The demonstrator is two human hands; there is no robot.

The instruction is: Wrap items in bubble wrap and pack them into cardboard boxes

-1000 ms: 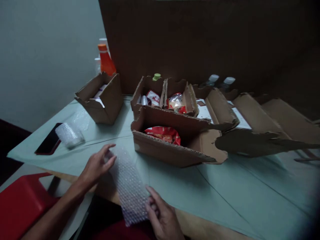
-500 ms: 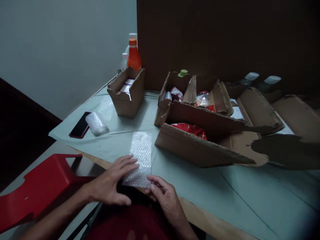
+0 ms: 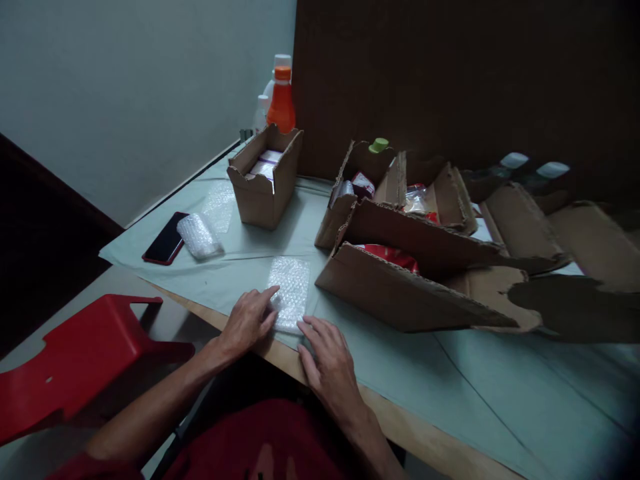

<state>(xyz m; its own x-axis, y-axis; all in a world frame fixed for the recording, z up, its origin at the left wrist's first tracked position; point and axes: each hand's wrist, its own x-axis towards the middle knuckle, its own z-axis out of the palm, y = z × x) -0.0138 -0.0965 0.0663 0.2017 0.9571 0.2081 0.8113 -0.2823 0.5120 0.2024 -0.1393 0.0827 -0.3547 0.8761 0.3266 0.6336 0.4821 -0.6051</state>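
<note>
A piece of clear bubble wrap (image 3: 290, 287) lies at the table's front edge, its near end looking folded over. From the left, my left hand (image 3: 249, 321) rests against it, index finger stretched onto the wrap and thumb by the near left side. My right hand (image 3: 327, 350) has its fingers spread at the near right corner, fingertips touching or almost touching the wrap. Neither hand grips anything. Farther left, a rolled bubble-wrap bundle (image 3: 200, 237) lies against a dark phone (image 3: 167, 238), and another flat bubble-wrap sheet (image 3: 219, 205) lies behind them.
A small cardboard box (image 3: 255, 203) with white packs inside stands at the back, before an orange bottle (image 3: 282, 107). Several open cardboard bins (image 3: 415, 293) holding packets fill the right side. A red plastic stool (image 3: 100, 360) is at the lower left.
The bubble wrap's near end has come up from the table edge, so the piece looks shorter. Both hands have moved forward; the right has loosened from the near corner. The view has shifted slightly.
</note>
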